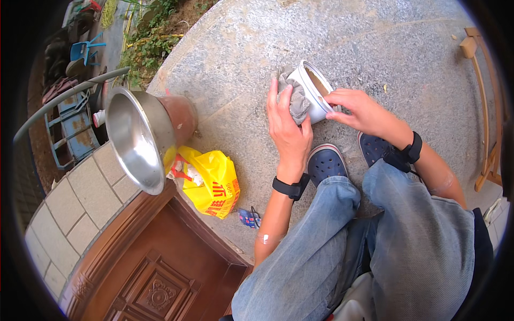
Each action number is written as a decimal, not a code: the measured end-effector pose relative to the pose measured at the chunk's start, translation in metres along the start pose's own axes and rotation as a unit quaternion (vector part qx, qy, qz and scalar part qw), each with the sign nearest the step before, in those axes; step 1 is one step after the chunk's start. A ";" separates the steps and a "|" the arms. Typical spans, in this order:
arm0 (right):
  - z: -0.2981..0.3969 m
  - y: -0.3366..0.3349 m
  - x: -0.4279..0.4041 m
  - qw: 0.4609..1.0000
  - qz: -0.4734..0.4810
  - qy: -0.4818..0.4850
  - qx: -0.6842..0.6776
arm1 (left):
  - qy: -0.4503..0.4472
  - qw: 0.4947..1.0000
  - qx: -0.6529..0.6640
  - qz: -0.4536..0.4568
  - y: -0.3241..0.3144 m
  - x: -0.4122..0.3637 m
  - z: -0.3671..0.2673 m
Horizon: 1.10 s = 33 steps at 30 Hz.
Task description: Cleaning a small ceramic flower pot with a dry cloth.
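A white cup-like container [319, 110] with a blue-lined rim is tilted in front of my feet, its mouth facing up and to the right. Part of its inside looks brown; I cannot tell whether that is a stain or contents. My left hand [287, 124] holds a crumpled grey cloth [299, 102] against the outer wall of the container. The thumb and fingers of my right hand [353, 108] pinch the near right part of the rim. Whether the container's base touches the ground is hidden.
A steel basin [134, 140] stands at the left, with a reddish-brown container [180, 118] behind it. Next to them lies a yellow plastic bag [211, 180] with white scraps. A wooden frame [484, 108] is at the right. A carved brown door [160, 289] borders the lower left.
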State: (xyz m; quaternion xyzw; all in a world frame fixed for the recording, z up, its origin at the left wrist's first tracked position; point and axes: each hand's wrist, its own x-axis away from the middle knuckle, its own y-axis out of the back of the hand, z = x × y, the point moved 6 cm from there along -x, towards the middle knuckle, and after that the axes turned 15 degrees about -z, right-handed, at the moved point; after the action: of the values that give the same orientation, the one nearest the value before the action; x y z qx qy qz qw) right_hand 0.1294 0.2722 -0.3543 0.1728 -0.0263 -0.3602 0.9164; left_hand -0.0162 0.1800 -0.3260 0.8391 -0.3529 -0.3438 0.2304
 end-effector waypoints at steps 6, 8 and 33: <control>-0.005 -0.001 0.022 0.999 0.011 0.036 0.013 | 0.045 0.998 0.025 0.028 -0.010 -0.007 0.004; -0.004 -0.001 0.023 1.000 0.009 0.028 0.002 | 0.058 0.997 0.041 0.041 -0.015 -0.013 0.015; -0.026 -0.026 -0.014 0.977 0.001 -0.130 -0.166 | -0.005 1.000 0.000 -0.003 -0.023 -0.052 0.014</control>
State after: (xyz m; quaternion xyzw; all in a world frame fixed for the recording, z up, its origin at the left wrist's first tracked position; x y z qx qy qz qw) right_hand 0.1063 0.2718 -0.3868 -0.0300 -0.0859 -0.3778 0.9214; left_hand -0.0430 0.2318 -0.3280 0.8385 -0.3513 -0.3491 0.2272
